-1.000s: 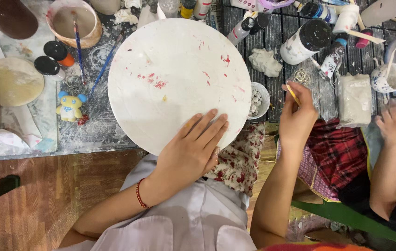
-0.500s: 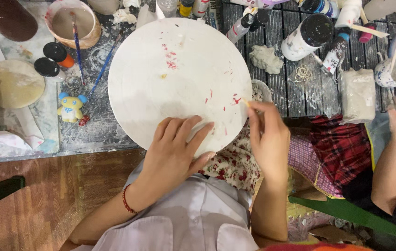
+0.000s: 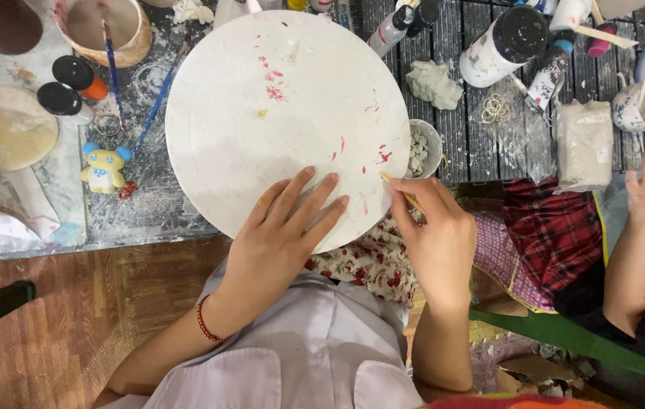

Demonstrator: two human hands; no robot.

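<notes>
My left hand point(image 3: 281, 235) lies open, fingers spread on the round white board point(image 3: 284, 113); right hand point(image 3: 436, 238) pinches a thin brush point(image 3: 402, 193) at its four o'clock edge.

Your white disc point(image 3: 277, 113) fills the counter point(image 3: 148, 204) centre; paint bottles point(image 3: 500, 45) and a small bowl point(image 3: 421, 148) crowd its right edge, brushes point(image 3: 159, 95) and a toy figure point(image 3: 104, 168) its left; only the near rim stays open

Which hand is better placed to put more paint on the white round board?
Probably the right hand: it holds a thin brush at the round board edge. The left hand lies flat on the board, steadying it.
</notes>
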